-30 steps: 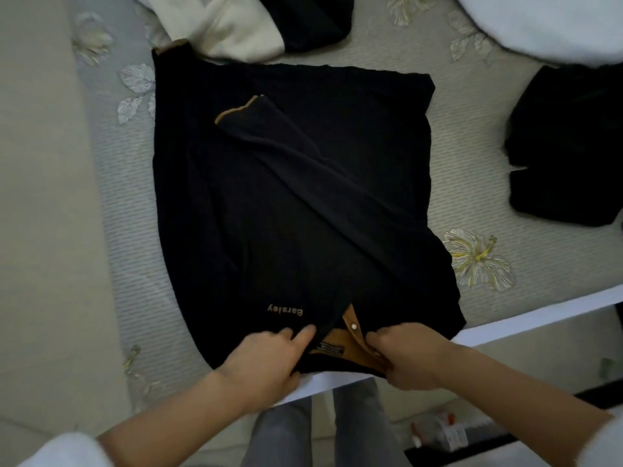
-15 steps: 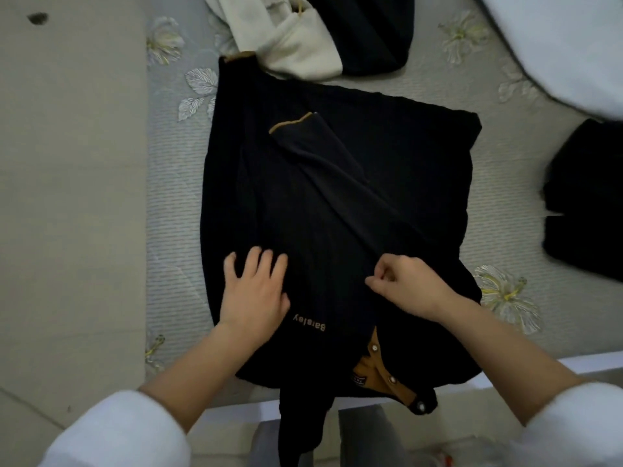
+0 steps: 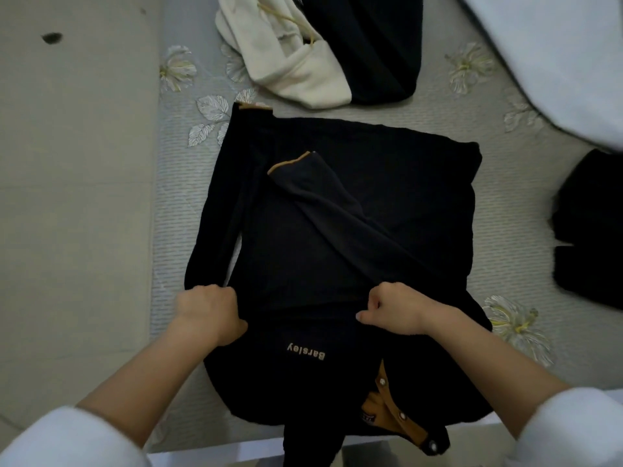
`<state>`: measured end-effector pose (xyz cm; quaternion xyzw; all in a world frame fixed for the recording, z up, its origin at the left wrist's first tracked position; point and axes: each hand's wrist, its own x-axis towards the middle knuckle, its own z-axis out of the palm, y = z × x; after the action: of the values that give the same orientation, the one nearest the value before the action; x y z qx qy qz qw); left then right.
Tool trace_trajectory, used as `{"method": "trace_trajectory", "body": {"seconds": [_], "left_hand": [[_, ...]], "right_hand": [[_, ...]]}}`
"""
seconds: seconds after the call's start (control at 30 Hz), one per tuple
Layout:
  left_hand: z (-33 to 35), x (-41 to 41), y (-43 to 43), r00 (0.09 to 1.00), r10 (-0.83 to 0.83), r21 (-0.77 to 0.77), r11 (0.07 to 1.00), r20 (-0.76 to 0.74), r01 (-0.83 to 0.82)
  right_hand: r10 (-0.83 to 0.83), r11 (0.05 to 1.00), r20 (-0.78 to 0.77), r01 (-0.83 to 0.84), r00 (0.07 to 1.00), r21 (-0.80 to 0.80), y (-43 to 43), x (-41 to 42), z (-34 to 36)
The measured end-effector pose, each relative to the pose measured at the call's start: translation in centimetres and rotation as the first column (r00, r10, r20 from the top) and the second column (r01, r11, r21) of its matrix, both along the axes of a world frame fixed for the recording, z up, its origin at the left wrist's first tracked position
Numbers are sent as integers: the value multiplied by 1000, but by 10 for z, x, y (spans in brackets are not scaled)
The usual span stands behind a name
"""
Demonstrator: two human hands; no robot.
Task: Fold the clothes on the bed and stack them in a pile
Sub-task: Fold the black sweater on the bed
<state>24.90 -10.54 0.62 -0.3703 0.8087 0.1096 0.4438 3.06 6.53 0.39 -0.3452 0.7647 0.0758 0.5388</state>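
A black polo shirt (image 3: 387, 197) with tan trim lies spread on the bed, sleeves folded over its body. Its tan-lined collar (image 3: 391, 412) hangs over the near bed edge, beside gold lettering. My left hand (image 3: 209, 311) grips the shirt's left side at mid-length, fingers curled into the cloth. My right hand (image 3: 394, 310) pinches the fabric at the middle-right of the body. Both hands hold the shirt along one line across it.
A cream garment (image 3: 290, 62) and a dark one (image 3: 371, 45) lie heaped at the far side. Another black garment (image 3: 593, 241) sits at the right. White bedding (image 3: 556, 55) fills the far right corner. The floral mattress (image 3: 505, 136) ends at a pale floor (image 3: 74, 214) on the left.
Both hands left the collar at the near edge and moved up the shirt. The left hand, flat on the cloth half a second ago, now grips the left side; the right now pinches mid-body.
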Motion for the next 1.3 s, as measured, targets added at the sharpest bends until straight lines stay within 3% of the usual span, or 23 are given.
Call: {"method": "trace_trajectory", "body": {"seconds": [0.1,0.17,0.23,0.37,0.5,0.6,0.67,0.77,0.87,1.0,1.03,1.1,1.23,1.3], "left_hand": [[5,-27,-24,982,93,-17,995,-167,-97],[0,-52,-38,913,142,-72,981,-383,-183],[-7,-80,-51,852,144,-118,965,-504,-233],[-21,-122,-90,878,186,-192,936,-442,-296],[-27,-138,-145,835,329,-250,849,-440,-466],[-26,-152,-173,842,248,-301,855,-479,-423],[-26,-166,-181,803,224,-257,870,-553,-420],[-35,-182,-183,716,340,-146,840,-610,-523],[-44,-188,-186,554,438,-28,767,-708,-641],[-46,-195,-201,28,637,404,522,-770,-751],[-47,-197,-204,-57,662,479,478,-747,-736],[-51,-201,-206,-115,692,550,450,-713,-704],[-56,-202,-195,-11,653,489,557,-757,-671],[-48,-193,-189,-34,604,480,597,-796,-642]], "right_hand": [[-294,938,48,297,955,-177,-13,-23,3],[-470,834,10,448,882,-320,-23,-47,3],[-617,723,-19,558,787,-407,-31,-74,-1],[-799,547,-50,689,600,-475,-35,-125,-15],[-903,374,-35,740,429,-559,-33,-170,-27],[-962,206,16,760,273,-617,-40,-199,-31],[-981,143,11,769,191,-623,-49,-213,-33],[-991,80,37,780,131,-620,-63,-225,-40],[-993,2,94,805,71,-594,-74,-232,-45],[-971,-183,235,765,-43,-618,-81,-249,-38],[-964,-204,261,754,-44,-625,-83,-252,-35],[-958,-201,288,756,-18,-623,-83,-255,-33],[-975,-80,211,769,73,-634,-85,-245,-40],[-982,64,80,705,169,-706,-88,-229,-40]]}}
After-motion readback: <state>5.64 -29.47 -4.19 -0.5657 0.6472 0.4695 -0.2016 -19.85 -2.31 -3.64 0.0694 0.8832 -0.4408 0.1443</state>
